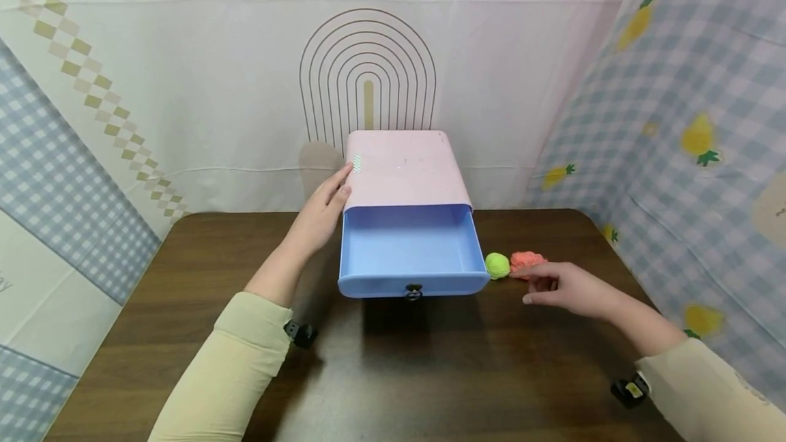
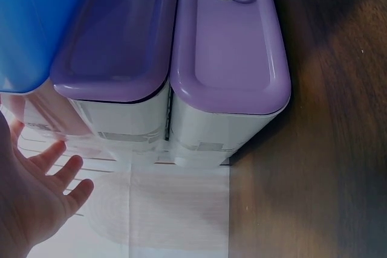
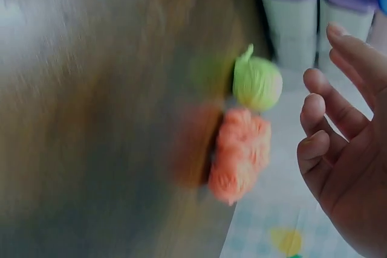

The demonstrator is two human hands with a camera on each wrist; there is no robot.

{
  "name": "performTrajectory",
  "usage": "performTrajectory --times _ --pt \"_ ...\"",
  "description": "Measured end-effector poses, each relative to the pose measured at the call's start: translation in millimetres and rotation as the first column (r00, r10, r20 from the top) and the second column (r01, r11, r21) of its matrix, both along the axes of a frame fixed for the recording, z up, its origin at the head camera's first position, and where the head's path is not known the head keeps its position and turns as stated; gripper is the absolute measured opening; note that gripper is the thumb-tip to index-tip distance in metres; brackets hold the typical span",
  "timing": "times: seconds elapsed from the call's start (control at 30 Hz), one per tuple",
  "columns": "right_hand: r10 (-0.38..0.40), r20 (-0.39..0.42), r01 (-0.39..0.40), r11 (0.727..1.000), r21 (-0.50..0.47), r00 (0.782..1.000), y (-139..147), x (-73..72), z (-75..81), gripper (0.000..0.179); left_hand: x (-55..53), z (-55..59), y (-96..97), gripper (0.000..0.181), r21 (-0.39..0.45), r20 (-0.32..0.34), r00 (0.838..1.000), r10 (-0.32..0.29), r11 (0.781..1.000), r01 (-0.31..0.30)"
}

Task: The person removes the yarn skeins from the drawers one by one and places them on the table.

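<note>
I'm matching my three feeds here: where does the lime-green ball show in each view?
Head: the lime-green ball is right of centre, between the open blue drawer and the orange bundle.
Left wrist: not in this picture.
Right wrist: the lime-green ball is right of centre, just above the orange bundle in the image.
Shared landmark: the blue drawer, mid-picture in head, upper left in left wrist, cut off at top right in right wrist.

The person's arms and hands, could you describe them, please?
The left sleeve and right sleeve are pale yellowish. The left wrist device and right device are black, the latter with a yellowish patch. Left hand and right hand are gloveless.
</note>
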State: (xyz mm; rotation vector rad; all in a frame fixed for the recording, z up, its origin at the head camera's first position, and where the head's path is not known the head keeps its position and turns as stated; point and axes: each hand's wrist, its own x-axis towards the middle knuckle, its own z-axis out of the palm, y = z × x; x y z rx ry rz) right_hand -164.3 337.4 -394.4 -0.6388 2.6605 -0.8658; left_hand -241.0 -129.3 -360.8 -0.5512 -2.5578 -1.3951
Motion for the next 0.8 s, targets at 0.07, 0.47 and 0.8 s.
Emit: performTrajectory --times 0.07,0.47,0.8 --pt "0.032 -0.002 -0.032 0.999 -0.027 1.000 -5.9 6.3 -1.7 0.046 -0.2 -0.2 0.1 0.054 0.001 -0.002 1.000 0.000 1.000 0.000" --pt "0.145 -0.059 -0.155 0.956 -0.251 0.988 -51.8 39.6 -4.6 0.035 -0.6 -0.1 -0.2 0.054 0.000 0.011 1.000 0.006 1.000 -0.006" --pt "0.163 -0.104 -0.190 0.914 -0.359 0.981 -85.9 52.5 -4.8 0.034 -1.2 -1.3 -0.6 0.054 -0.006 0.009 1.000 0.009 1.000 -0.009"
